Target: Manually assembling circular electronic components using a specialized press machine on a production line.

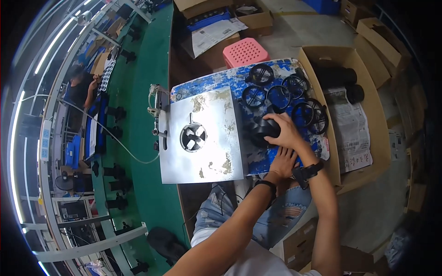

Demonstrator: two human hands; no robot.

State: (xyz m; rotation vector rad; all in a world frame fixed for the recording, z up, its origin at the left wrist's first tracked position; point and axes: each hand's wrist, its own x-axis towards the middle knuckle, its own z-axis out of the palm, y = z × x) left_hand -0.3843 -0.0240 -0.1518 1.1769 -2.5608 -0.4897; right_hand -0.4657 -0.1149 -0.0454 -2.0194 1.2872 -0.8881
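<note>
So this looks mid-job to me. The black bladed part (260, 129) is out on the worn blue desk (209, 84), just right of the silver metal box (214, 158). About half a dozen black ring frames (279, 97) lie loose beyond it, and I'd guess those haven't been dealt with. Some dark rounded parts (338, 77) sit in the cardboard box (380, 138) on the right, next to newspaper (350, 133), but no clue if they're finished ones or stock. The bladed part itself doesn't look obviously done either.

Hands: the right hand (286, 132) is partway closed, thumb and fingers curled around the near side of the bladed part. The left hand (282, 163) is pretty much flat, fingers spread, by the desk's near edge below the right wrist. Doesn't seem to grip anything, though I can't see under the palm.
</note>
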